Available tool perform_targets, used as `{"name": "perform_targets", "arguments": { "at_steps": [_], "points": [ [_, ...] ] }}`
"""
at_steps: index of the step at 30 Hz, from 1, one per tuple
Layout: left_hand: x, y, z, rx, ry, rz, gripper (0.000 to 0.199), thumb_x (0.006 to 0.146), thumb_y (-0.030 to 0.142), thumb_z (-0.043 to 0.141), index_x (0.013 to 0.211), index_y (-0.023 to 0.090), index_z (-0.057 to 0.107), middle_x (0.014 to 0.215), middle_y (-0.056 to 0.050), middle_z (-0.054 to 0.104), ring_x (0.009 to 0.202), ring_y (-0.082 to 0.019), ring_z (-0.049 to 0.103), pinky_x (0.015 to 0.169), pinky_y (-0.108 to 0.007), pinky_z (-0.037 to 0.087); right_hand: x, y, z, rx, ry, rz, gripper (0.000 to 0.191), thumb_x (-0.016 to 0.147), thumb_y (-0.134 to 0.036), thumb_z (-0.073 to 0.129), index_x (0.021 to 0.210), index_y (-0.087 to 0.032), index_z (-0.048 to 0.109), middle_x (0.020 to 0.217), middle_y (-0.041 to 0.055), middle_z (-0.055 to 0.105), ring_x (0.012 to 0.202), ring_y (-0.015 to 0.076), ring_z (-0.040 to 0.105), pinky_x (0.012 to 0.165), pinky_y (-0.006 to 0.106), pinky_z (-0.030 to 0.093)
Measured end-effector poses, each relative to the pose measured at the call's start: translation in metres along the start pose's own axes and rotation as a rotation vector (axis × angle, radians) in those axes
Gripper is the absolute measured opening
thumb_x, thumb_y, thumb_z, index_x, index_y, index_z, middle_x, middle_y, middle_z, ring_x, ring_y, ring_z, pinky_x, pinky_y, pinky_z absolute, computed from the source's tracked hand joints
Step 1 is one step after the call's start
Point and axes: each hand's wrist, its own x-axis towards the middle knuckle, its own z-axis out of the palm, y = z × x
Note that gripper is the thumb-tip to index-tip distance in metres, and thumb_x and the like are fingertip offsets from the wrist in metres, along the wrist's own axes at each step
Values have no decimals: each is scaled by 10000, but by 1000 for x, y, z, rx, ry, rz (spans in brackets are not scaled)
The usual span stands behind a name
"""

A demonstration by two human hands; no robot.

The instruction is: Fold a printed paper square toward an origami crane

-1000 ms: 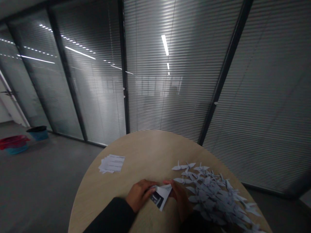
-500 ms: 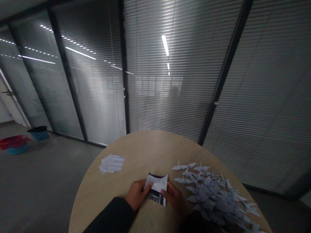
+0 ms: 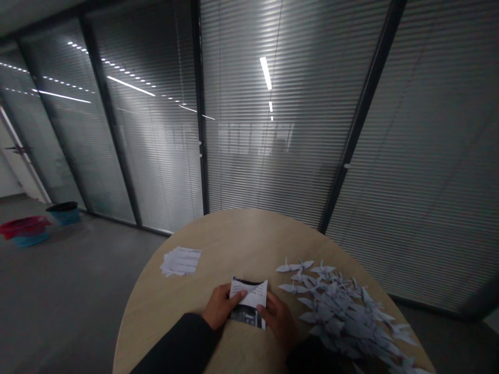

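"So, grip first?"

"Both hands closed on one paper [image 3: 251, 297]. Left hand [image 3: 219, 307] pinches the left side, thumb on top. Right hand [image 3: 277, 315] has the right side, thumb near the lower corner."

"Where does the paper sit?"

"Over the near part of the table [image 3: 249, 236], between the hands. Print on the pale upper part, a dark picture on the lower. Cannot tell whether its underside touches the wood."

"Edges?"

"Upper edge dips in the middle, corners stand out at each end. Far rim of the table is a round curve, well beyond the paper, close to the glass wall [image 3: 268, 176] in view."

"Room to move?"

"Widest ahead: plain wood from the paper up to the far rim. Leftward, a gap of wood, then loose sheets [image 3: 182, 261], fanned, near the left rim. Tighter on the right: cranes [image 3: 345, 311] heaped from near the right hand out towards the right rim, a few lying apart at the far end."

"And off the table?"

"Two bins on the floor [image 3: 93, 275], far left: one with a red liner [image 3: 24, 225], one with a black liner [image 3: 62, 206]. Both near the wall."
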Motion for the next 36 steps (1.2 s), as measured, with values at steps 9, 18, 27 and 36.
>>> {"name": "perform_targets", "arguments": {
  "at_steps": [9, 18, 27, 36],
  "points": [
    [6, -13, -1, -197, -31, -49, 551, 667, 572, 700, 896, 72, 745, 870, -139, 758, 845, -294, 683, 770, -361, 517, 0, 1, 3, 277, -136, 82, 432, 663, -327, 639, 1073, -196, 606, 1009, 99, 732, 912, 274, 699, 831, 401, 567],
    [6, -15, 1, -297, -33, -83, 534, 615, 537, 763, 879, 72, 745, 844, -144, 758, 800, -283, 688, 764, -373, 519, -2, -1, 1, 246, -75, 49, 429, 682, -298, 654, 1097, -213, 582, 941, 75, 739, 852, 262, 705, 784, 404, 580],
    [0, -12, 9, -321, -120, -111, 515, 562, 500, 808, 850, 77, 755, 798, -113, 759, 730, -239, 679, 724, -329, 505, 2, -2, -4, 172, -58, 65, 422, 737, -536, 616, 1002, -208, 646, 961, 73, 739, 886, 250, 697, 746, 327, 577],
    [-1, -11, 14, -383, -64, -159, 537, 606, 585, 743, 749, 68, 753, 647, -92, 724, 566, -164, 613, 556, -249, 430, -2, 2, -1, 64, -22, 62, 408, 755, -568, 576, 921, -217, 702, 790, 50, 759, 705, 230, 709, 586, 276, 564]
  ]
}}
